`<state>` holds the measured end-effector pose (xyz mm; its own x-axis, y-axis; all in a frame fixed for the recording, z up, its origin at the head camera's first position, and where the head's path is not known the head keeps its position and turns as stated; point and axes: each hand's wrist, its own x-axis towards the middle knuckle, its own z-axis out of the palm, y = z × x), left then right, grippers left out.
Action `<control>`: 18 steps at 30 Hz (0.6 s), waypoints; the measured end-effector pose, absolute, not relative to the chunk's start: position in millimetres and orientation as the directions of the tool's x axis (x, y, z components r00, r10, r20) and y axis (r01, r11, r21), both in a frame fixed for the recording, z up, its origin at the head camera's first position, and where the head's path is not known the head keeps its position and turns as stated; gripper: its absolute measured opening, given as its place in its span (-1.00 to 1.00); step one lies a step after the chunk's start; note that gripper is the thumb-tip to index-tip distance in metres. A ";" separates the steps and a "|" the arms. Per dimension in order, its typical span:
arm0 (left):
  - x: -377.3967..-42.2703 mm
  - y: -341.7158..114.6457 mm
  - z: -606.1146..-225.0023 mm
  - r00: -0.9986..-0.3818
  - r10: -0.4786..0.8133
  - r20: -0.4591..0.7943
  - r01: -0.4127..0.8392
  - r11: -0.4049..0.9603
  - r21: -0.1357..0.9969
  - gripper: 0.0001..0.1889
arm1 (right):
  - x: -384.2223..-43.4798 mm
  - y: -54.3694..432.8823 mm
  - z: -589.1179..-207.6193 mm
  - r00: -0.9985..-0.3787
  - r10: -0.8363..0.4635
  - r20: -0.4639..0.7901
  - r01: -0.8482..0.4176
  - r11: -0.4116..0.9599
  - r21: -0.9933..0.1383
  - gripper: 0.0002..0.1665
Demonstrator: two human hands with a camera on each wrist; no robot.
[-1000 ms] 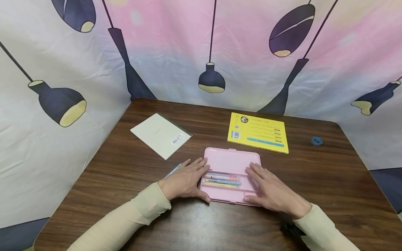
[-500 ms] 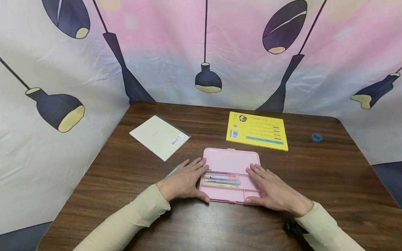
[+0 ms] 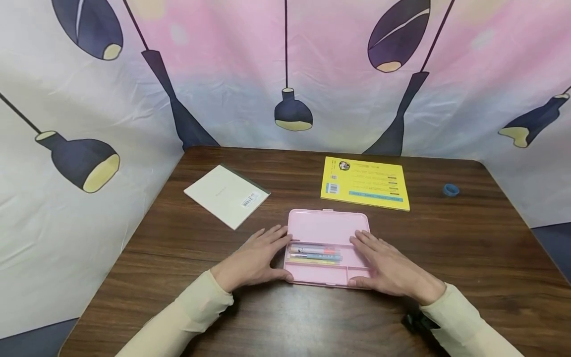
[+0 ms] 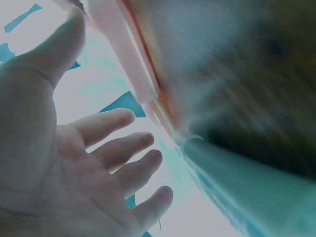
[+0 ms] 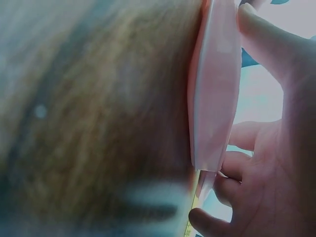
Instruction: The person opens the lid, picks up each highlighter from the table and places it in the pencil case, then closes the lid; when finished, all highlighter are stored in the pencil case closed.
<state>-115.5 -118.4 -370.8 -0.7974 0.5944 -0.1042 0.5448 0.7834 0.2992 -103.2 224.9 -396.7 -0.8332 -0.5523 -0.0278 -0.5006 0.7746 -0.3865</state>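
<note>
A pink pencil case (image 3: 328, 225) lies unfolded on the brown table, with several pens (image 3: 314, 253) in its long compartment. My left hand (image 3: 256, 255) is beside its left edge, the thumb by the near corner; in the left wrist view the fingers are spread and stand apart from the case. My right hand (image 3: 392, 265) rests along the case's right side, fingertips over the lid part and thumb at the near right corner. A pale blue pen-like cylinder (image 4: 247, 177) shows close by in the left wrist view; in the head view my left hand hides it.
A cream notebook (image 3: 227, 196) with a barcode label lies at the back left. A yellow book (image 3: 366, 183) is behind the case to the right. A blue ring like a tape roll (image 3: 451, 190) sits further right. A patterned curtain (image 3: 245, 114) hangs behind the table (image 3: 285, 322).
My left hand has shifted slightly left, off the case's left edge, and now covers the blue pen that showed behind it. The right hand keeps its place on the case.
</note>
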 end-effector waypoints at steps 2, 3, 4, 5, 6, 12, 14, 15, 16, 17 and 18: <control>-113.2 -123.9 -368.7 -0.806 0.588 -0.069 0.542 0.780 0.314 -0.08 | -103.4 224.7 -396.4 -0.834 -0.551 -0.033 -0.497 0.775 -0.390 0.18; -112.3 -127.2 -368.0 -0.810 0.585 -0.048 0.543 0.778 0.316 -0.10 | -103.5 224.7 -396.2 -0.834 -0.551 -0.034 -0.496 0.775 -0.392 0.18; -111.1 -130.9 -367.1 -0.813 0.581 -0.022 0.546 0.776 0.317 -0.13 | -103.5 224.7 -396.1 -0.834 -0.551 -0.035 -0.495 0.774 -0.395 0.18; -109.8 -134.9 -366.2 -0.818 0.576 0.006 0.547 0.774 0.317 -0.15 | -104.0 224.7 -396.1 -0.834 -0.551 -0.037 -0.493 0.774 -0.397 0.18; -108.4 -139.4 -365.4 -0.821 0.570 0.039 0.550 0.771 0.321 -0.17 | -104.3 224.7 -396.2 -0.833 -0.551 -0.038 -0.493 0.773 -0.398 0.18; -97.4 -169.2 -363.9 -0.860 0.487 0.152 0.507 0.783 0.360 -0.26 | -106.1 225.7 -396.8 -0.830 -0.557 -0.037 -0.499 0.770 -0.396 0.20; -92.8 -178.4 -365.1 -0.878 0.450 0.162 0.477 0.798 0.369 -0.27 | -106.3 226.2 -396.9 -0.830 -0.557 -0.038 -0.499 0.770 -0.397 0.20; -90.7 -182.7 -366.1 -0.885 0.434 0.169 0.465 0.804 0.371 -0.28 | -106.4 226.4 -397.0 -0.830 -0.556 -0.040 -0.497 0.770 -0.399 0.20; -88.7 -186.9 -367.5 -0.890 0.421 0.176 0.456 0.808 0.372 -0.29 | -106.3 226.6 -397.0 -0.831 -0.555 -0.041 -0.495 0.770 -0.403 0.20; -86.7 -190.5 -368.8 -0.893 0.410 0.185 0.450 0.814 0.368 -0.30 | -106.4 226.6 -397.1 -0.831 -0.555 -0.044 -0.493 0.770 -0.405 0.20; -84.4 -193.7 -369.9 -0.897 0.399 0.191 0.442 0.819 0.366 -0.30 | -106.4 226.6 -397.2 -0.832 -0.553 -0.046 -0.490 0.770 -0.408 0.20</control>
